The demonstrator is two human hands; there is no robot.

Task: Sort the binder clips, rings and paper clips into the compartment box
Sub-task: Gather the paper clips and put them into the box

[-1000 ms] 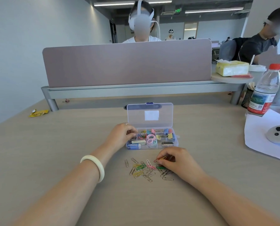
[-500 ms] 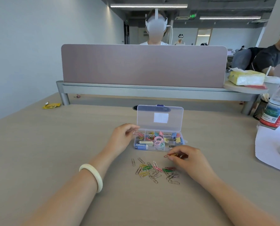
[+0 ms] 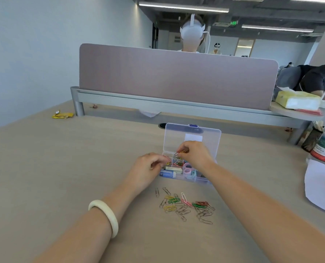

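Single view only, head-worn, wide-angle; nothing to overlap with. Camera sits above the near edge of the table (image 3: 44,168), facing forward and slightly down. Both forearms enter from the bottom corners and converge mid-frame, close to the lens. Compartment box (image 3: 192,133) lies centre, near range. Far across the table, the desk divider (image 3: 176,76) spans the frame. Straight lines bow toward the edges. Right margin crops objects at the table's right side.
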